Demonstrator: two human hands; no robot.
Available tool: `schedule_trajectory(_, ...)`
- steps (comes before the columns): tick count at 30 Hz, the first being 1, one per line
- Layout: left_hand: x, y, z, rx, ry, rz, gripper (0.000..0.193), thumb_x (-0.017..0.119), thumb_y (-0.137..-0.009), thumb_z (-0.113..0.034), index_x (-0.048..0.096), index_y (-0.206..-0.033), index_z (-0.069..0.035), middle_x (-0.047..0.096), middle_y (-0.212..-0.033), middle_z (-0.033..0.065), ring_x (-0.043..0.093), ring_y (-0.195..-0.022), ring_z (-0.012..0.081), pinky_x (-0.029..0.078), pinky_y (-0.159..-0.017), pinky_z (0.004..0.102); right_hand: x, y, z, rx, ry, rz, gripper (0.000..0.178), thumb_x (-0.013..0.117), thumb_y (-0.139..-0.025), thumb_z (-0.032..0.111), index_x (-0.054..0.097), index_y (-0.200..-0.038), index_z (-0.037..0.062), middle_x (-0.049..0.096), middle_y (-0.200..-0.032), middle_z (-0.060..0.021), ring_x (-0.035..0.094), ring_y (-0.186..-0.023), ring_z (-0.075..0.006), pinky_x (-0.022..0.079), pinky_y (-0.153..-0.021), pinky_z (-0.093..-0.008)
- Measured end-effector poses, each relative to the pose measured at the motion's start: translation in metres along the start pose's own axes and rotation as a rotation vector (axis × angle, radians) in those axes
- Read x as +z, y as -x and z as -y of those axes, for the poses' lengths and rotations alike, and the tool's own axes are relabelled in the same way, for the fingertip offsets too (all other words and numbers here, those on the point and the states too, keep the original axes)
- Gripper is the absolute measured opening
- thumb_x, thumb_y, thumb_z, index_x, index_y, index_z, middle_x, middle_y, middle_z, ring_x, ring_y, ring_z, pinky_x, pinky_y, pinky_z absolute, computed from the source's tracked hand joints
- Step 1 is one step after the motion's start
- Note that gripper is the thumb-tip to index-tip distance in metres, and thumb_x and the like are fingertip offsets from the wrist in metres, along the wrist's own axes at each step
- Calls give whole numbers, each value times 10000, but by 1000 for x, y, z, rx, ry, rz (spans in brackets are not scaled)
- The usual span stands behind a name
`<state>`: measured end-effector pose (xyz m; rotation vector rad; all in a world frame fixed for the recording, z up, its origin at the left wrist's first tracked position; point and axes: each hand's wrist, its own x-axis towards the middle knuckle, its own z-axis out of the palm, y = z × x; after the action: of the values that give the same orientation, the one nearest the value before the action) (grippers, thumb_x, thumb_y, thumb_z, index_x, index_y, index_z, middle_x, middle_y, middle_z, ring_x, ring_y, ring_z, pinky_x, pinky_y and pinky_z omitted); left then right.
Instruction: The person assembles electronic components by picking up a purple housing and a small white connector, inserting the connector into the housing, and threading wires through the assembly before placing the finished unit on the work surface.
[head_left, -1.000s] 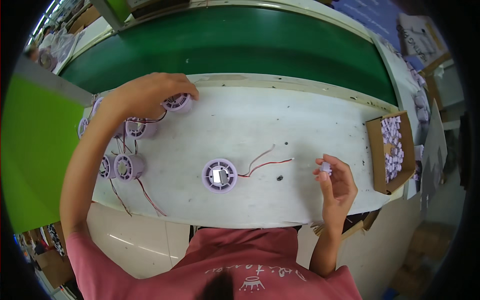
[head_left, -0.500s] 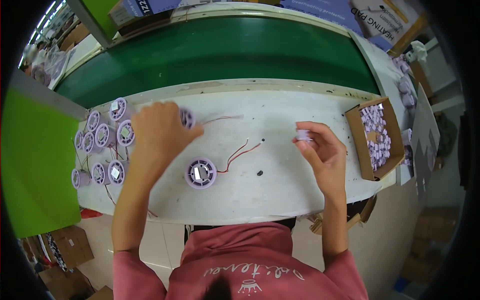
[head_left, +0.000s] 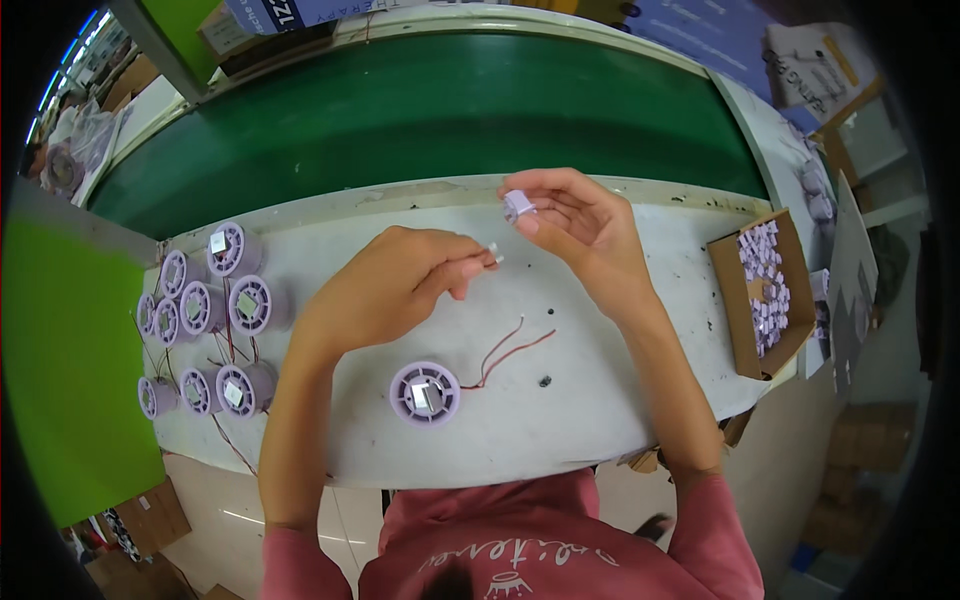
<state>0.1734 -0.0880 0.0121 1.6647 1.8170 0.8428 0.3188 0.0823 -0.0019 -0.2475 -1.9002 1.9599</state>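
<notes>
My left hand [head_left: 395, 285] is closed in a pinch above the table, a small white connector [head_left: 494, 254] poking out at its fingertips. Just right of it and farther back, my right hand [head_left: 580, 225] grips a small lilac plastic piece [head_left: 517, 205] between thumb and fingers. The two held parts are close but apart. Nearer to me lies a round lilac housing [head_left: 452, 408] with spokes and a shiny square centre. Thin red and dark wires [head_left: 505, 362] run from it to the right.
Several similar lilac housings [head_left: 203, 308] with trailing wires stand at the left. A cardboard box [head_left: 745, 330] of small lilac pieces sits at the right. Small dark bits [head_left: 545, 381] dot the white tabletop [head_left: 560, 440]. Behind runs a green belt [head_left: 430, 110]; a green panel [head_left: 70, 380] borders the left.
My left hand has come right, away from the housings, with the white connector now at its fingertips. My right hand has moved left and away from me, carrying the lilac piece. The view has shifted slightly.
</notes>
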Motion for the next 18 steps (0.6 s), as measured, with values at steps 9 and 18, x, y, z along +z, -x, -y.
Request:
schedule_trajectory(9, 8, 11, 10, -138, 405, -348, 150, 616, -936, -110, 691, -967, 15, 682, -815, 62, 532, -681, 72, 434, -621, 244, 18, 8, -18, -53, -124, -28, 342, 645, -860, -86, 588, -1196, -57, 633, -1167, -125, 613, -1055, -174, 501, -926, -310)
schedule_trajectory(18, 16, 18, -30, -357, 516, -548, 84, 710, -870, -74, 704, -918, -5, 689, -727, 23, 589, -669, 61, 448, -588, 201, 18, 17, -8, -136, -61, -17, 357, 650, -842, -104, 583, -1191, -64, 633, -1184, -159, 616, -1068, -201, 505, -929, -324)
